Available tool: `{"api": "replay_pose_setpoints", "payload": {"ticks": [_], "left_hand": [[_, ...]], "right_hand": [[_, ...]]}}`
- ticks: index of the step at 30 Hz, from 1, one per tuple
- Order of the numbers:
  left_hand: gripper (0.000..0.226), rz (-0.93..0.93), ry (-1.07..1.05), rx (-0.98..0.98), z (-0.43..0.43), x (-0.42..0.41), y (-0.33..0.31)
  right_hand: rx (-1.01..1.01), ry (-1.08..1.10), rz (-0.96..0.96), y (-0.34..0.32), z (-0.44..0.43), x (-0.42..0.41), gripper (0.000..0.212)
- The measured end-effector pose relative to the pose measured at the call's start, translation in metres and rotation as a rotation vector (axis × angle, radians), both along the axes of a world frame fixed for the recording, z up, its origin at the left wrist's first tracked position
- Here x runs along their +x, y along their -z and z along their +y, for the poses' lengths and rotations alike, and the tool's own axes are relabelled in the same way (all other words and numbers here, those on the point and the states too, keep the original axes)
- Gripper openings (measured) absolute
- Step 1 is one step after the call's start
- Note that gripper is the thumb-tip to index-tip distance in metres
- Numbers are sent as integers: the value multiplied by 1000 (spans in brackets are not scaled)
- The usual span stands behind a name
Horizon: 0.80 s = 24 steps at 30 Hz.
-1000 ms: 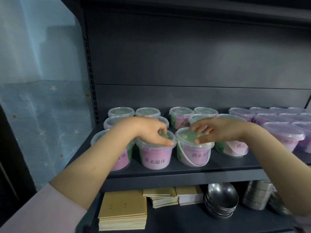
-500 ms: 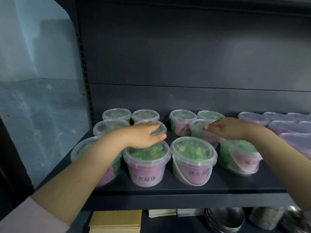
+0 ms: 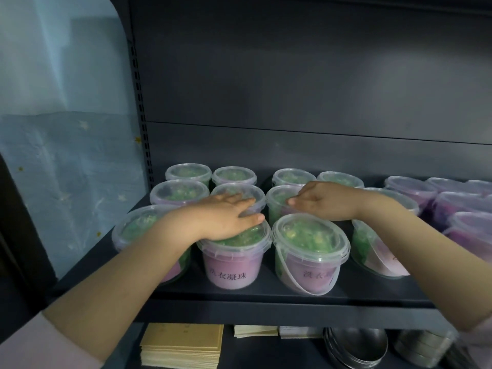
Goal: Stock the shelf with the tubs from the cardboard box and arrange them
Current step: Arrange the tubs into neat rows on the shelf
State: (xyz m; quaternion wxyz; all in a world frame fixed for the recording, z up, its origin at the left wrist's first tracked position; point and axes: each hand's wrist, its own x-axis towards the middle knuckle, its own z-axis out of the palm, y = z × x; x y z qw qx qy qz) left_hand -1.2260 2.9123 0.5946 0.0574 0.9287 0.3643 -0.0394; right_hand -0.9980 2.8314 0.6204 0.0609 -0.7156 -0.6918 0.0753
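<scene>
Clear plastic tubs [image 3: 311,251] with green contents stand in rows on the dark shelf [image 3: 266,291]; the cardboard box is not in view. The left hand [image 3: 226,217] lies flat, fingers straight, on the lid of a front-row tub [image 3: 231,267]. The right hand [image 3: 324,201] rests with relaxed fingers on a middle-row tub [image 3: 277,209] and grips nothing.

Hazard: the front row stands near the shelf's front edge, so a forward pull may tip a tub over it. Neighbouring tubs stand close together, so any slide is likely to shift them.

Free room: a narrow gap between the second and third columns, and a bare strip ahead of the front row.
</scene>
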Motion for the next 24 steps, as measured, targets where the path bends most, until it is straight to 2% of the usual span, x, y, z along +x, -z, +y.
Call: {"api": "replay_pose_setpoints", "payload": {"ticks": [4, 7, 11, 16, 24], "left_hand": [[76, 8, -5, 4, 0, 0, 0], [75, 4, -5, -8, 0, 0, 0], [76, -2, -6, -8, -1, 0, 0], [75, 19, -16, -7, -5, -1, -2], [75, 23, -35, -16, -6, 0, -4]], "right_hand": [[-50, 14, 30, -2, 1, 6, 53], [-69, 45, 132, -15, 4, 11, 45], [-43, 112, 112, -26, 29, 22, 57], [-150, 196, 123, -13, 60, 28, 64], [-123, 112, 98, -6, 81, 14, 60]]}}
